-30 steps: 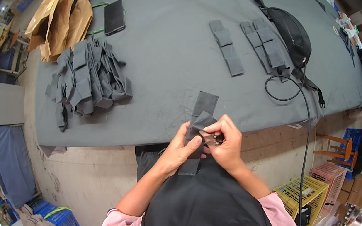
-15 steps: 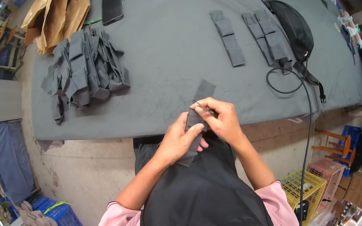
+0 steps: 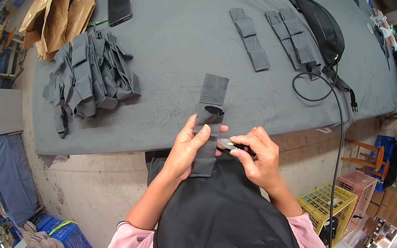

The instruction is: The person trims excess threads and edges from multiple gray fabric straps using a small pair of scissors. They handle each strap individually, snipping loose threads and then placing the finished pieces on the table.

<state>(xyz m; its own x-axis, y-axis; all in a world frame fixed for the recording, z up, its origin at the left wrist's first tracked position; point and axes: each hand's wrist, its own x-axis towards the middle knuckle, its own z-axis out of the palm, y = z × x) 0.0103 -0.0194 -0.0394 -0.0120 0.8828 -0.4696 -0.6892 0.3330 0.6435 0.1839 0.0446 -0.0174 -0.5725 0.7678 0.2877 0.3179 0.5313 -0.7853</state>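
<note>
My left hand (image 3: 185, 148) is closed round a grey fabric strip (image 3: 212, 89) with folded pocket-like sections. The thumb lies on top, and one section gapes, showing a dark opening. In my right hand (image 3: 261, 158) is a small pair of thread snips (image 3: 228, 143) with black handles. Its metal blades touch or nearly touch the strip's right edge, just beside my left fingertips. A heap of similar grey strips (image 3: 85, 81) lies on the left of the grey-covered table (image 3: 172, 42). To the right lie a single strip (image 3: 251, 42) and a small group of strips (image 3: 292, 36).
A brown paper bag (image 3: 61, 16) and a black phone (image 3: 119, 6) rest at the back left. On the right are a black waist bag (image 3: 319, 28) and a looping black cable (image 3: 341, 120). Plastic crates (image 3: 326, 202) stand below right. Loose threads litter the tabletop.
My right hand has moved from the strip's upper part down and right, and the snips' blades now show. The strip has turned more upright, with its pocket opening visible.
</note>
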